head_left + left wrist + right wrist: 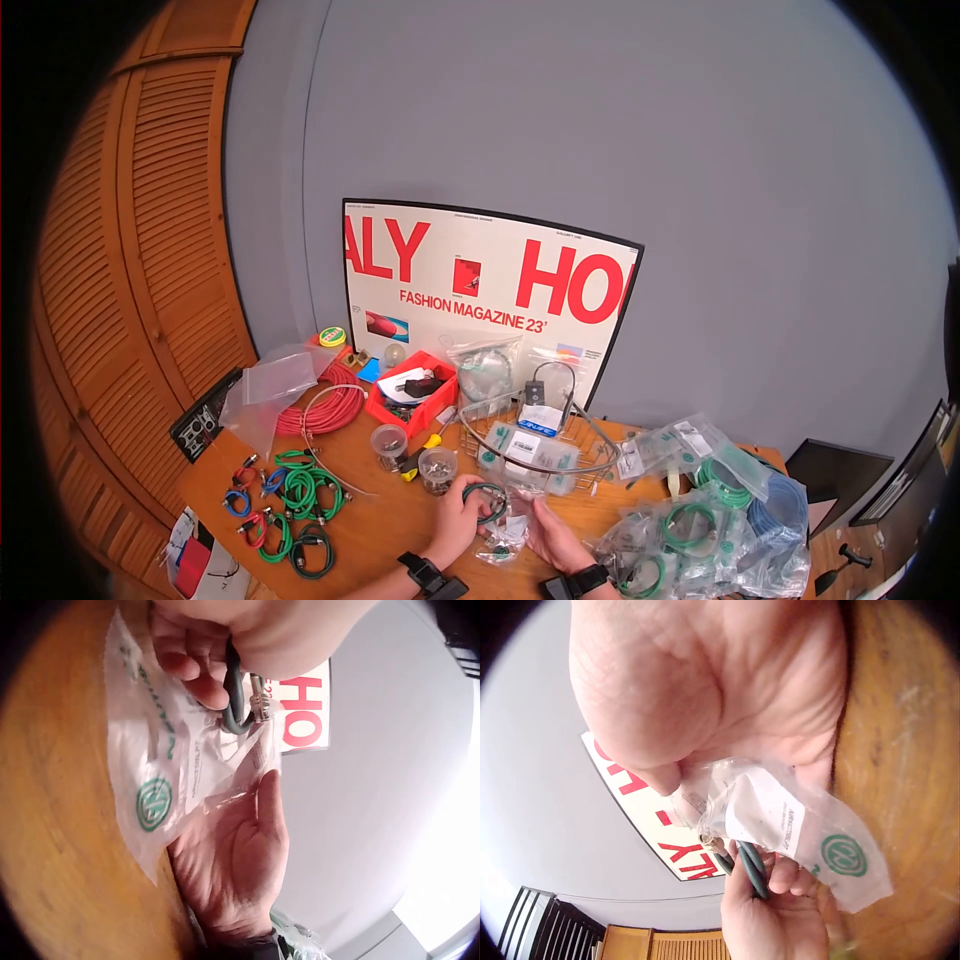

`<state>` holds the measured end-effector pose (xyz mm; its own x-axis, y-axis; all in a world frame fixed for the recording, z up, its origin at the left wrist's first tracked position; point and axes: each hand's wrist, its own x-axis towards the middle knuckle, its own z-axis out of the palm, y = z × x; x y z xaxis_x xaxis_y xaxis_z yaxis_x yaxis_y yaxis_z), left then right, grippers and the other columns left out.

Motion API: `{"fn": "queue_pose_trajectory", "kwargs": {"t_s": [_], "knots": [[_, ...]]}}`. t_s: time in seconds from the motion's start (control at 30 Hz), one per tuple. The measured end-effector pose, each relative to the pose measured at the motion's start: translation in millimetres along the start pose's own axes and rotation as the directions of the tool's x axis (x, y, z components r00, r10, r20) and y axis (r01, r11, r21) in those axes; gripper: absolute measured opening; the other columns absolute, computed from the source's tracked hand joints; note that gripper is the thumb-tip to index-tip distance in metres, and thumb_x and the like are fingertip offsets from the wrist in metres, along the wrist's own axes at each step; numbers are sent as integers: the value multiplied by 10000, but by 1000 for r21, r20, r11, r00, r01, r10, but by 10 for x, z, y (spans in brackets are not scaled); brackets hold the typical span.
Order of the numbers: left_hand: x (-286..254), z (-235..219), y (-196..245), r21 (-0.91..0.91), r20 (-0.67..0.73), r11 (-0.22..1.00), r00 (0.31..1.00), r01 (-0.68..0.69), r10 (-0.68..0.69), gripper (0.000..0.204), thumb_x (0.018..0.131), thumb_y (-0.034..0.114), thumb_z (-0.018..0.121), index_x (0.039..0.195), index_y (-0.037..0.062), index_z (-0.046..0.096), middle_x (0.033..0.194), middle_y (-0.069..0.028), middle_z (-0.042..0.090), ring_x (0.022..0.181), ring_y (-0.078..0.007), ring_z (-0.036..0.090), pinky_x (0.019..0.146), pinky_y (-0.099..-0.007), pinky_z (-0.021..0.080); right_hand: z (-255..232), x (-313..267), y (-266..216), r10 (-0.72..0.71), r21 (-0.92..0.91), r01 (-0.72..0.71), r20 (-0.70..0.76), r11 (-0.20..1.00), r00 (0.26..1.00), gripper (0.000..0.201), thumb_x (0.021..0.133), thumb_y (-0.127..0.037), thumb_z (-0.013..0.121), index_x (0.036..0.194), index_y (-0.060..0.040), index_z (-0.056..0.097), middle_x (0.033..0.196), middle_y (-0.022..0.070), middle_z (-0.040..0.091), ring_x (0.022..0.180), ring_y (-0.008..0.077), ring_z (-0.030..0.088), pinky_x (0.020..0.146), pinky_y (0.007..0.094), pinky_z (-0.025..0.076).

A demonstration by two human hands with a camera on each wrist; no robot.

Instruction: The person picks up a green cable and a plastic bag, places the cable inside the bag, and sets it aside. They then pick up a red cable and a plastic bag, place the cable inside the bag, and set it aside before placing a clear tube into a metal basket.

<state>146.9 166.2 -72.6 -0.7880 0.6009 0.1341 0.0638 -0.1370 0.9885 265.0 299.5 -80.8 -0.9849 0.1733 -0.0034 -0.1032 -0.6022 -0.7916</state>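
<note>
Closest in, the left hand (457, 525) pinches a coiled dark green cable (235, 694), fingers and thumb curled round its loops, with a metal connector (259, 705) poking out beside them. The right hand (558, 538) grasps a clear plastic bag (862, 881), thumb on one side and fingers behind it. The bag bears a round green logo (844, 855) and has a white label (761, 810) in or on it. The coil sits at the bag's edge, between the two hands above the worktop (370, 540); whether any of it lies inside the film I cannot tell.

The cable looks light, rubbery and springy, so its loops would likely spread if let go; best to grip the bundled loops, not the hard connector, which could snag the film. The bag seems thin, limp and slippery, easiest to steady by its edge.

To the right lies a heap of bagged cables (690, 525); to the left, loose green cables (300, 490) mingle with a few red and blue ones. Beyond the hands stand two clear cups, then a red bin (437, 407). Behind the bin, a large lettered poster (460, 240) leans by the grey wall (770, 250).
</note>
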Motion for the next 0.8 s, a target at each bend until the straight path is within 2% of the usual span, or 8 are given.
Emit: {"fn": "queue_pose_trajectory", "kwargs": {"t_s": [0.17, 0.23, 0.37, 0.5, 0.57, 0.6, 0.67, 0.8], "knots": [[-42, 26, 13, -57, -17, 998, 1000, -22, 21, 141, 973, 70, 429, 1083, 33, 508, 690, -64, 590, 470, -112, 540, 402, -241, 416, -1, 7, 33, -8, 7, 8, -25, 1000, 1000, 476, 1049, -300, 293, 1414, 4, 312, 1364, 124, 461, 1211, 216, 494, 1050, 367, 386], [-87, 9, 123, 256, 201, 962, 968, 99, -153, 178, 967, 82, 437, 1120, 32, 515, 715, -72, 599, 469, -117, 545, 413, -258, 425, -36, -8, 46, -1, -3, 1, -42, 1000, 999, 471, 1048, -306, 301, 1400, 6, 338, 1350, 120, 474, 1196, 209, 501, 1041, 361, 391], [-43, -104, 0, 320, 322, 946, 934, 48, -156, 244, 942, 115, 472, 1163, 49, 553, 684, -79, 637, 455, -159, 585, 441, -310, 463, -81, -2, 79, -12, -36, 9, -81, 999, 997, 455, 1045, -320, 323, 1348, 7, 415, 1318, 104, 501, 1150, 188, 519, 1009, 346, 407], [-12, -160, -198, 246, 335, 954, 939, -173, 84, 256, 934, 111, 484, 1173, 57, 560, 698, -83, 645, 489, -157, 597, 459, -303, 465, -100, 9, 100, -21, -19, 20, -76, 1000, 997, 437, 1045, -313, 332, 1324, 6, 438, 1292, 99, 522, 1138, 183, 525, 991, 335, 412], [-41, -162, -67, 565, 313, 771, 941, -294, 129, 220, 931, 103, 514, 1136, 51, 573, 714, -82, 648, 561, -131, 623, 487, -275, 471, -164, 21, 125, 4, -98, -12, -77, 995, 997, 439, 1038, -294, 345, 1351, 11, 389, 1320, 133, 498, 1195, 230, 513, 1017, 408, 429], [-61, -151, 17, 563, 313, 772, 941, -294, 129, 220, 931, 103, 514, 1136, 51, 573, 714, -82, 648, 561, -131, 623, 487, -275, 471, -185, 12, 125, 5, -100, -13, -79, 995, 997, 439, 1038, -294, 345, 1351, 11, 389, 1320, 133, 498, 1195, 230, 513, 1017, 408, 429], [-104, -117, 189, 219, 333, 971, 928, 95, -166, 228, 922, 96, 571, 1139, 34, 534, 809, -70, 665, 677, -95, 642, 512, -229, 479, -138, -4, 85, 26, -95, -35, -93, 995, 995, 415, 1040, -280, 341, 1323, 15, 410, 1282, 134, 524, 1163, 235, 538, 994, 398, 453], [-98, -67, 43, -172, 265, 980, 963, 98, -50, 267, 906, 86, 620, 1130, 48, 478, 946, -48, 660, 754, -64, 623, 521, -175, 457, -116, 14, 91, -2, -47, -1, -75, 999, 997, 396, 1041, -260, 341, 1313, 18, 415, 1252, 136, 543, 1143, 237, 551, 981, 388, 465]]}}
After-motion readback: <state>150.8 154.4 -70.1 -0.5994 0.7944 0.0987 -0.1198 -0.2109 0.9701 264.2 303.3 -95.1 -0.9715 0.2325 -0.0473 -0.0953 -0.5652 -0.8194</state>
